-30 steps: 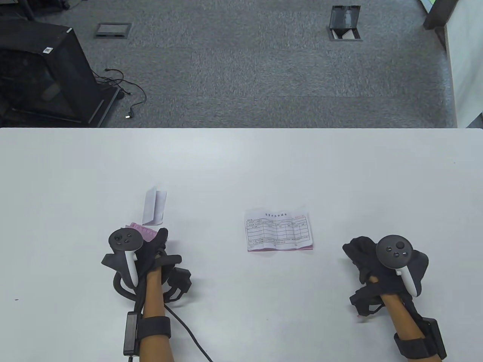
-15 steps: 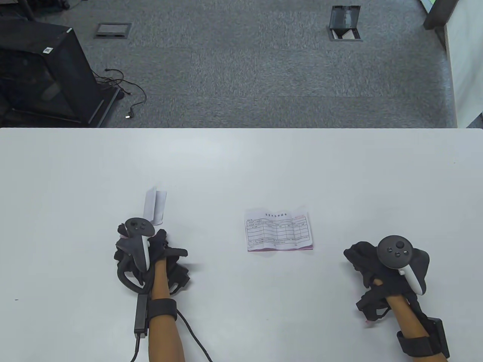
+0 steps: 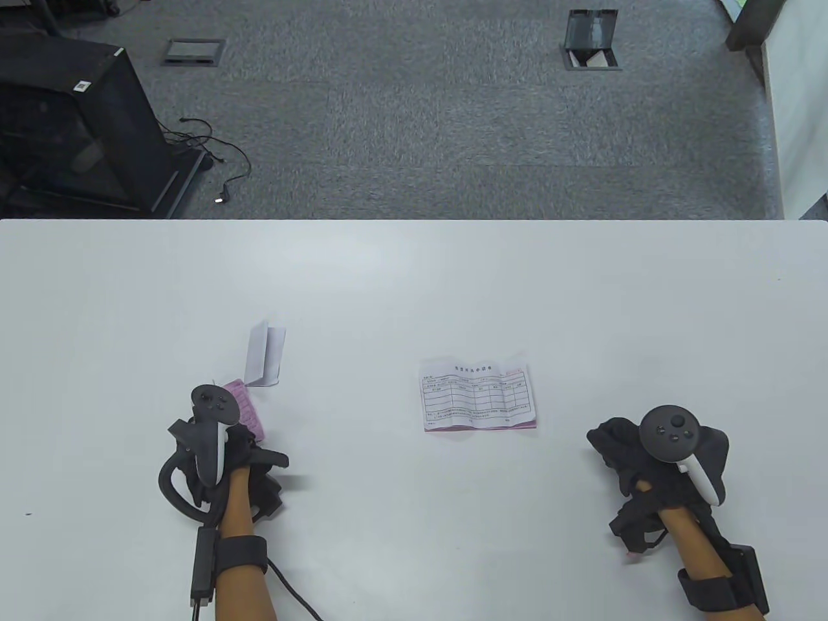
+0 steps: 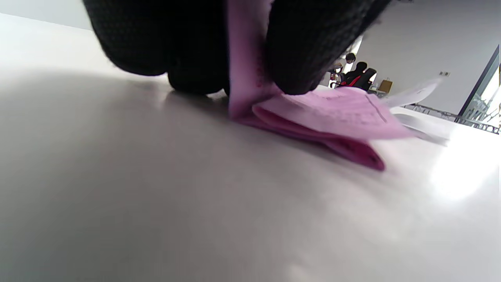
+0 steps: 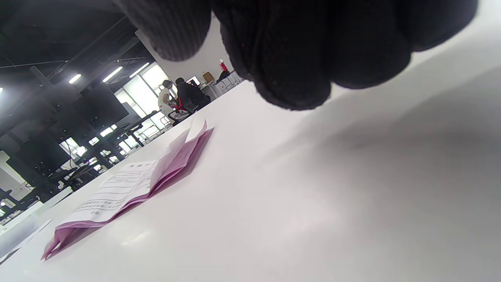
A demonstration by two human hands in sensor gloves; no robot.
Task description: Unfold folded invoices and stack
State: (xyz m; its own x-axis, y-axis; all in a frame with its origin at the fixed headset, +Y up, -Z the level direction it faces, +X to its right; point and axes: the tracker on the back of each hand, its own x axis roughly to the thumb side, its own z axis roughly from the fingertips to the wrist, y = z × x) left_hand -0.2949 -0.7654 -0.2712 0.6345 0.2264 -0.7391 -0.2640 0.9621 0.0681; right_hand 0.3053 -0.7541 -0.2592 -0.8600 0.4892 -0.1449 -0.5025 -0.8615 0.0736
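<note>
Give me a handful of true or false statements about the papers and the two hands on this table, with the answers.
1. The left hand pinches a pink folded invoice between its fingers. True.
2. The right hand holds the unfolded invoice stack. False: that hand holds no paper and sits to the stack's right, apart from it.
3. A white folded invoice lies just beyond the pink one. True.
4. The top sheet of the unfolded stack is blank. False: it shows a printed form with a table.
5. The pink folded invoice is lifted fully off the table. False: in the left wrist view most of it rests on the surface.
</note>
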